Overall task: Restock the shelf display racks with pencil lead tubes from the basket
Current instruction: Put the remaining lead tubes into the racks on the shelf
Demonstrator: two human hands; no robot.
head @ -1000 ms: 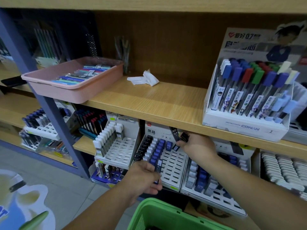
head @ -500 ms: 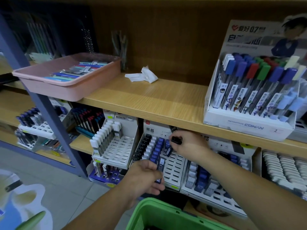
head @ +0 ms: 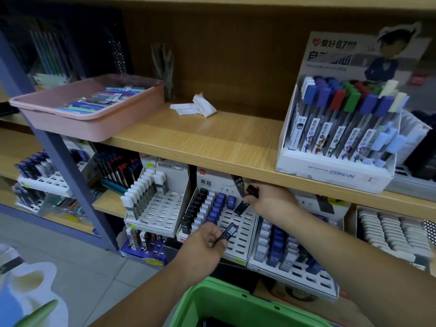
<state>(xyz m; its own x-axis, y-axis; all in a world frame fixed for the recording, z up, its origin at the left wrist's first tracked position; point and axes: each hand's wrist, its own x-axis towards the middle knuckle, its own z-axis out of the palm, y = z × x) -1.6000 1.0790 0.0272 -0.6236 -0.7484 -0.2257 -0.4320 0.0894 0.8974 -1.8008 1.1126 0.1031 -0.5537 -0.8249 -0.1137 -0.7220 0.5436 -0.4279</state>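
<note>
A white slotted display rack (head: pixel 243 228) on the lower shelf holds rows of black, white and blue pencil lead tubes at its left side. My right hand (head: pixel 271 201) is at the rack's top, under the upper shelf edge, pinching black lead tubes (head: pixel 243 204), one of them angled down into the rack. My left hand (head: pixel 203 244) is in front of the rack's lower part and holds a dark lead tube (head: pixel 227 233) tilted up to the right. The green basket (head: pixel 226 303) is at the bottom edge of the view; its contents are mostly hidden.
A white rack (head: pixel 160 208) of white-capped tubes stands to the left, another rack (head: pixel 295 260) with blue and white tubes to the right. On the upper wooden shelf (head: pixel 212 138) sit a pink tray (head: pixel 94 123), crumpled paper (head: pixel 195 108) and a pen display box (head: pixel 335 166).
My right hand has shifted slightly right at the rack's top, with a black tube now angled into the rack. My left hand has lifted its dark tube clear of the rack front.
</note>
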